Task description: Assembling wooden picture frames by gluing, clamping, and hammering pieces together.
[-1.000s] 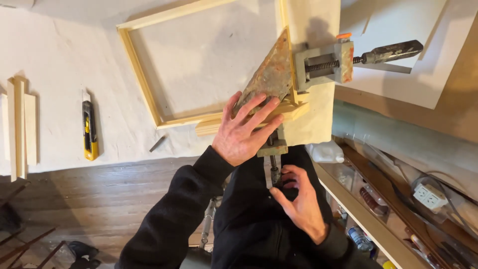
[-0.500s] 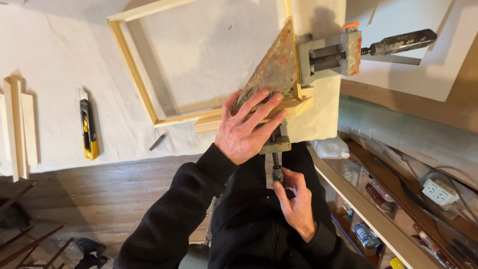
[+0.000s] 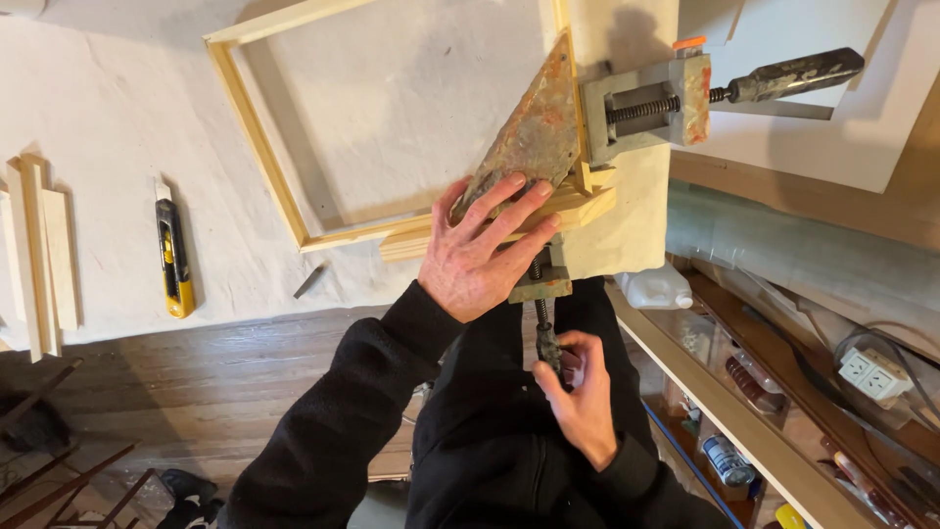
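Observation:
My left hand (image 3: 480, 250) lies flat with spread fingers on the rusty triangular plate of a corner clamp (image 3: 534, 137), pressing it over the corner of a pale wooden frame (image 3: 257, 147). My right hand (image 3: 578, 392) is below the table edge, fingers closed around the clamp's near screw handle (image 3: 546, 341). The clamp's second screw and dark handle (image 3: 793, 73) stick out to the right.
A yellow and black utility knife (image 3: 173, 255) lies on the white table cover (image 3: 117, 147). Loose wooden strips (image 3: 39, 255) sit at the left edge. A small dark bit (image 3: 311, 280) rests near the frame. Shelves with a power strip (image 3: 874, 374) and cans fill the right.
My right hand has shifted slightly on the screw handle below the table edge. My left hand stays pressed on the clamp plate. The view has moved a little.

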